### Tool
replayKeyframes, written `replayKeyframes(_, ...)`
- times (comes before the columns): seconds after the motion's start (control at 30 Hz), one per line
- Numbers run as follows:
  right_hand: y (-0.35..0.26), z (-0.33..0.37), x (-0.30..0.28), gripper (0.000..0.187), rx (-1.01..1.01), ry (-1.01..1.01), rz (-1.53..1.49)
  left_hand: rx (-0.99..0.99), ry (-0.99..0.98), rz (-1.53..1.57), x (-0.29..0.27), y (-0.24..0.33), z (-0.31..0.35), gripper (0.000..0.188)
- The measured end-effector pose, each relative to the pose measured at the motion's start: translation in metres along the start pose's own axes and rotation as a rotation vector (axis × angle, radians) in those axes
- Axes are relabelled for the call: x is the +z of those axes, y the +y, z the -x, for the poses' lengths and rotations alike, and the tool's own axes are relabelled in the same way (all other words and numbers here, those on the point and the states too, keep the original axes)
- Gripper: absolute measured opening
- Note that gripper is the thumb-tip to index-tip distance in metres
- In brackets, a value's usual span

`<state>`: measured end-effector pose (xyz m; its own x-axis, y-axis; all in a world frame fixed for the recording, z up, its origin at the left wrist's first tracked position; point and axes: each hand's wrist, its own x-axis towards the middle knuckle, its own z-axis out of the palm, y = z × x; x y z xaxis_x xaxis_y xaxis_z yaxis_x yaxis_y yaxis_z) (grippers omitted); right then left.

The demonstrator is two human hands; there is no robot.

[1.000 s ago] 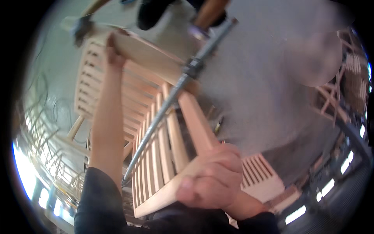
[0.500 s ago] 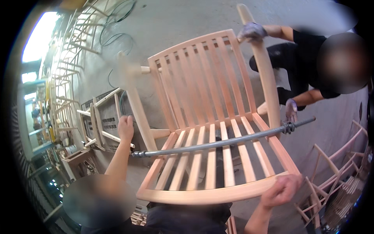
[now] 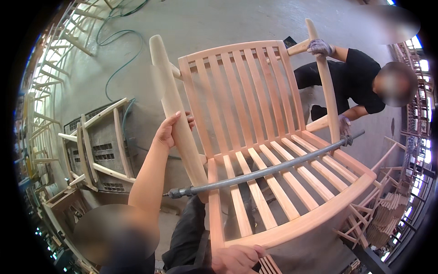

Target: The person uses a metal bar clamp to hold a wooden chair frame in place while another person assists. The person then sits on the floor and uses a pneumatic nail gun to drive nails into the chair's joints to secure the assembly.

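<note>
Slatted wooden chair (image 3: pixel 232 47) held above or on the floor (image 3: pixel 205 23) (contact with it cannot be told), its backrest away from the person. The left hand (image 3: pixel 175 130) grasps the left armrest (image 3: pixel 165 86) partway along, fingers wrapped round it. The right hand (image 3: pixel 237 259) lies at the near-left corner of the seat, against the front rail (image 3: pixel 315 218); its fingers are partly hidden, and whether they pinch the rail cannot be told. A grey metal bar clamp (image 3: pixel 273 169) spans the seat from the lower end of the left armrest to that of the right armrest (image 3: pixel 327 86). Beyond the seat's right edge, a co-worker (image 3: pixel 360 80) has one gloved hand (image 3: pixel 320 47) closed round the right armrest and the other near the clamp's far end. Pale wooden frames (image 3: pixel 112 171) and a green hose (image 3: pixel 121 68) lie to the left.
</note>
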<state>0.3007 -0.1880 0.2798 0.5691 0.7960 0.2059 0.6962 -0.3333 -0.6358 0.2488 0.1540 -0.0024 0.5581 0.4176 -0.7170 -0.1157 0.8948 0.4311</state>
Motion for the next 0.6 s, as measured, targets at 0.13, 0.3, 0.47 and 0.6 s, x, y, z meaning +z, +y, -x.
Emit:
replayKeyframes(0.13, 0.002, 0.012, 0.0, 0.014, 0.071, -0.05, 0.091, 0.042, -0.045, 0.0, -0.004, -0.014, -0.006, 0.042)
replayKeyframes(0.3, -0.008, 0.011, 0.01, 0.016, 0.088, 0.061, 0.162, 0.125, -0.015, -0.074, -0.003, -0.019, -0.004, 0.04)
replayKeyframes(0.47, 0.003, 0.022, 0.004, 0.015, 0.053, -0.059, 0.221, 0.161, 0.173, -0.157, 0.019, -0.021, 0.014, 0.041)
replayKeyframes(0.6, 0.007, 0.021, 0.011, 0.014, 0.011, -0.05, 0.198, 0.054, 0.267, -0.452, -0.077, -0.052, 0.016, 0.066)
